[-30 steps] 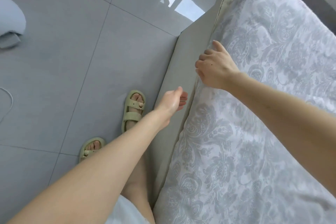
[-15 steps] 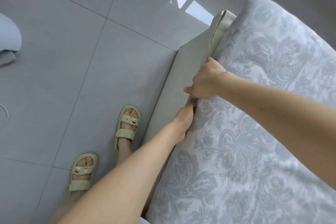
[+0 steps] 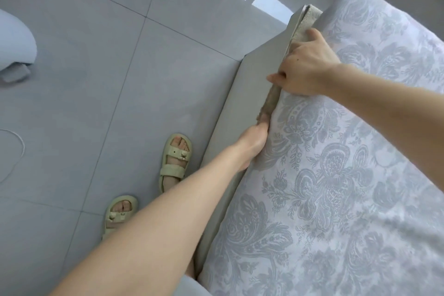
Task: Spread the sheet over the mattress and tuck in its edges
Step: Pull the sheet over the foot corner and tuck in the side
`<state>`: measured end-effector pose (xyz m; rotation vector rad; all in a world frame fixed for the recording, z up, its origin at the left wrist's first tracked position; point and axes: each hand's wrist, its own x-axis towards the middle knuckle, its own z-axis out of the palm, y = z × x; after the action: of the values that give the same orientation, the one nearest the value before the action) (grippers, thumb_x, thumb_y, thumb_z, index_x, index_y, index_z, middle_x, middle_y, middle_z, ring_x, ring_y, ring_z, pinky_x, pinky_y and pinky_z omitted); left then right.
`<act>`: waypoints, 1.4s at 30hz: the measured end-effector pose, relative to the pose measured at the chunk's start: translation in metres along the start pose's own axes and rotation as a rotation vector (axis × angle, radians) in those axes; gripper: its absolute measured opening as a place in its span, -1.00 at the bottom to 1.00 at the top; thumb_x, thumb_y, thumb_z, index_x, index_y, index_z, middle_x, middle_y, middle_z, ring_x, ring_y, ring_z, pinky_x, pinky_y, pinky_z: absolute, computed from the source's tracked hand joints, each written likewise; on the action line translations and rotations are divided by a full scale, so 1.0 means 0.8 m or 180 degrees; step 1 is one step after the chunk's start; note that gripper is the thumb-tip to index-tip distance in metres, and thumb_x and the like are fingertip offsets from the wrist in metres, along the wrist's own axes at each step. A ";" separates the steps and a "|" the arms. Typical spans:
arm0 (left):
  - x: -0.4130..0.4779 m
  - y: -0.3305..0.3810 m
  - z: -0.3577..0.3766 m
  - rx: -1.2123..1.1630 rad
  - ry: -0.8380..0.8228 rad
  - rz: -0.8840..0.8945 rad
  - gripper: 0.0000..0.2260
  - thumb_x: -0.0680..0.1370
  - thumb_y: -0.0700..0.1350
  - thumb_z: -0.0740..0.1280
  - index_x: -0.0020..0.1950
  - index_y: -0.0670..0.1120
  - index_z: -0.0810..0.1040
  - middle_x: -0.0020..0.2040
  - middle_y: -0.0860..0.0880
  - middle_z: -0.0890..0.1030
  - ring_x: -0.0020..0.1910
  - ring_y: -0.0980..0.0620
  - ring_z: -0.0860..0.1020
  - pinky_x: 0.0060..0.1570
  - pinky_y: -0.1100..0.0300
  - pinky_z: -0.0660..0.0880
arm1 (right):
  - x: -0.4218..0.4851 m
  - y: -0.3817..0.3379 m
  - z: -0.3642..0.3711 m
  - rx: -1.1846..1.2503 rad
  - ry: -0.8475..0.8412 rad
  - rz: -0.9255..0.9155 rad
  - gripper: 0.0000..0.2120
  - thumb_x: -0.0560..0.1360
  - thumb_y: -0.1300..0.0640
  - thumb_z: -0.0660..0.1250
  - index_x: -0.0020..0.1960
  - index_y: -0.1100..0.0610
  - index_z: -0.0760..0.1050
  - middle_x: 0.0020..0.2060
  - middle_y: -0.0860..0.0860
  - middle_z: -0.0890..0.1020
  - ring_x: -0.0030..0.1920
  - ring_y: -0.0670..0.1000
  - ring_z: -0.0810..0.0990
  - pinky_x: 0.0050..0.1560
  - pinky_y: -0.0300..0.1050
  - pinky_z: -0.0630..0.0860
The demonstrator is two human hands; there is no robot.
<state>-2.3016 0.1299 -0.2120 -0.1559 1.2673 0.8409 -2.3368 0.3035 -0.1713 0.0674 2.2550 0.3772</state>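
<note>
Grey floor tiles [image 3: 96, 84] fill the left of my feed, with a bright window reflection [image 3: 264, 2] on them near the top. On the right is the bed. Its plain grey-beige frame [image 3: 249, 94] runs diagonally, and the mattress [image 3: 308, 18] shows only as a textured beige strip at the far corner. The sheet [image 3: 336, 187], pale with a grey floral pattern, lies spread over the top of the mattress and reaches down to the near side edge.

My operator's right hand [image 3: 305, 67] is on that edge near the corner, with its fingers curled over the sheet and pressing it toward the gap beside the frame. The left hand [image 3: 252, 142] is lower along the same edge. Its fingers go into the gap between mattress and frame and are hidden, so I cannot tell whether they are together or apart.

Half a second ago the two hands were touching. Now they are apart, the right one closer to the corner. A second ago the left hand hung free above the frame.

Two pale green sandals [image 3: 174, 163] stand on the floor beside the frame. At the left edge I see a pale blue object [image 3: 14, 41] and a thin cable [image 3: 16, 149].
</note>
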 end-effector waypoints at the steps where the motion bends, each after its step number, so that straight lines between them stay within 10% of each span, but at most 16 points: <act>1: 0.001 0.001 -0.002 -0.0055 -0.0033 -0.0043 -0.41 0.61 0.23 -0.07 0.40 -0.15 0.41 0.37 -0.09 0.45 0.35 -0.04 0.42 0.33 0.20 0.31 | 0.005 -0.003 -0.001 -0.0061 -0.0109 0.0018 -0.42 0.58 -0.24 -0.09 -0.09 0.01 0.64 -0.12 0.02 0.64 0.14 0.02 0.49 0.33 0.10 0.11; 5: -0.010 -0.014 -0.029 -0.0372 0.0326 0.0357 -0.47 0.64 0.13 -0.03 0.18 -0.26 0.52 0.10 -0.15 0.59 0.04 -0.07 0.56 0.12 0.13 0.48 | 0.006 -0.014 -0.005 0.0007 -0.0033 0.0198 -0.39 0.59 -0.21 -0.08 -0.12 0.10 0.64 -0.11 0.05 0.65 0.12 0.10 0.51 0.37 0.12 0.09; 10: -0.060 -0.129 -0.086 -0.0269 0.0985 0.0317 -0.66 0.66 -0.06 0.08 -0.21 -0.08 0.52 -0.14 -0.11 0.59 -0.18 -0.01 0.53 -0.13 0.18 0.45 | -0.079 -0.086 0.012 0.0969 0.1606 0.0492 -0.55 0.57 -0.01 0.05 -0.19 0.20 0.61 -0.15 0.12 0.63 -0.08 0.18 0.58 0.40 0.17 0.16; 21: -0.183 -0.306 -0.100 0.0423 0.0258 -0.0251 -0.74 0.66 -0.07 0.05 0.02 -0.15 0.49 -0.03 -0.11 0.52 -0.02 -0.04 0.46 -0.12 0.23 0.39 | -0.309 -0.417 0.148 0.1662 0.1090 0.0426 -0.56 0.53 -0.10 0.18 0.34 0.05 0.47 0.45 0.14 0.28 0.50 0.13 0.14 0.44 0.32 0.01; 39: -0.258 -0.553 -0.073 0.0337 0.0181 -0.0648 -0.56 0.66 0.08 -0.03 0.07 -0.10 0.57 0.01 -0.05 0.61 0.05 0.00 0.56 0.23 0.06 0.46 | -0.303 -0.438 0.147 0.1291 0.1355 0.0759 -0.52 0.53 -0.11 0.08 0.34 0.09 0.45 0.45 0.20 0.27 0.49 0.22 0.14 0.43 0.35 -0.10; 42: -0.280 -0.594 -0.071 0.0463 0.0287 -0.0529 -0.50 0.64 0.14 -0.05 0.18 -0.11 0.57 0.14 -0.09 0.61 0.13 -0.04 0.55 0.27 0.02 0.43 | -0.331 -0.478 0.114 0.1233 0.1589 0.0779 -0.64 0.49 0.03 0.13 0.08 0.17 0.60 0.17 0.22 0.56 0.27 0.25 0.47 0.42 0.35 -0.07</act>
<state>-2.0578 -0.3384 -0.1927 -0.1815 1.3751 0.6023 -2.0656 -0.0844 -0.1441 0.5034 2.7987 0.0787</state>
